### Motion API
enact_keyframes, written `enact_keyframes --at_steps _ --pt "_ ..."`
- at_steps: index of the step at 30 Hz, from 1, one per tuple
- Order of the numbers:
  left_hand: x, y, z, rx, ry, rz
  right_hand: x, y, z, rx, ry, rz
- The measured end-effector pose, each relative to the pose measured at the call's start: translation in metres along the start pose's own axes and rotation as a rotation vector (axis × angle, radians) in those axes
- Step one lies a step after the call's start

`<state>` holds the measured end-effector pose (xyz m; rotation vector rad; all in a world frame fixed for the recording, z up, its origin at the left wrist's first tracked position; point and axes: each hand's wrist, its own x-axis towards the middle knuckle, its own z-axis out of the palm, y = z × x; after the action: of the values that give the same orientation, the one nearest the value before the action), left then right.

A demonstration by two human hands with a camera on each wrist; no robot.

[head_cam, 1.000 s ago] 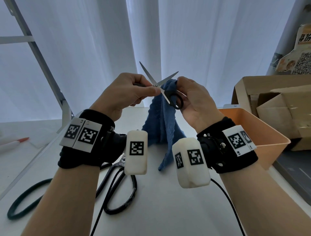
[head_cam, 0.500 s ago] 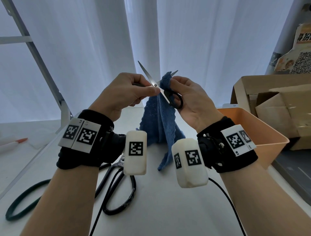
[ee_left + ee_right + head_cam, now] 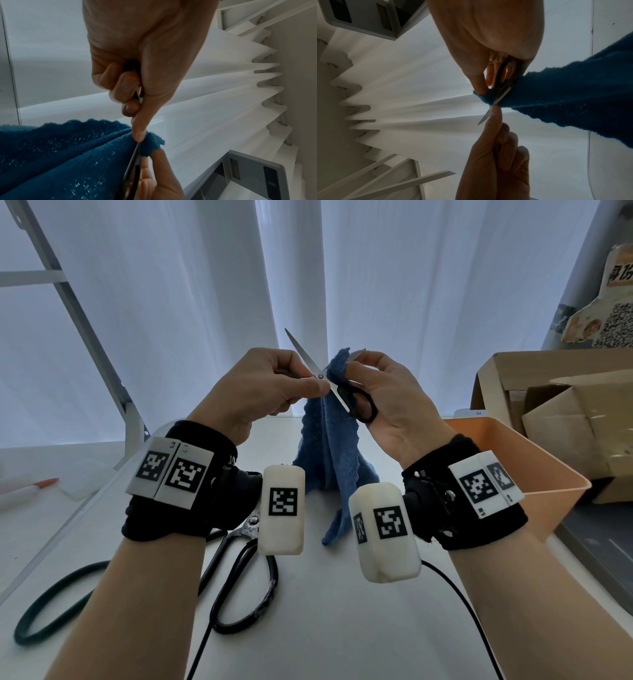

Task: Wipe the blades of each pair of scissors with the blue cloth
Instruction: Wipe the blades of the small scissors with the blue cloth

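Head view shows the small scissors (image 3: 337,392) held up above the worktop (image 3: 329,611), blades spread. The left hand (image 3: 263,392) pinches them at the pivot, thumb and curled fingers closed round one handle. The right hand (image 3: 387,398) pinches the blue cloth (image 3: 329,446) round the right blade, whose tip pokes out above the fold; the rest of the cloth hangs down to the worktop. The black handle loop lies against the right palm.

These scissors look light and stiff, with smooth steel that is likely slippery and sharp along the edge, so the handle or pivot is the safe hold, as taken here. The cloth is soft and limp; folded over the blade's flat sides it should pad the fingertips.

Larger black scissors (image 3: 239,577) lie flat under the left wrist.
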<state>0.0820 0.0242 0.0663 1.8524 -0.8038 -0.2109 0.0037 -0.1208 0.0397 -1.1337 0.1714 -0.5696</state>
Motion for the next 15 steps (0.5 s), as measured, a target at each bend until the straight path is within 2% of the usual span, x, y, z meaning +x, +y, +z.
enact_keyframes --at_steps 8,15 --pt "-0.0002 0.0013 -0.0016 -0.019 0.017 -0.032 0.0007 0.0008 -0.0010 -0.002 -0.057 -0.023" --pt "-0.0012 0.0025 -0.0019 -0.022 0.018 -0.045 0.0008 0.0005 -0.0004 0.010 -0.052 -0.028"
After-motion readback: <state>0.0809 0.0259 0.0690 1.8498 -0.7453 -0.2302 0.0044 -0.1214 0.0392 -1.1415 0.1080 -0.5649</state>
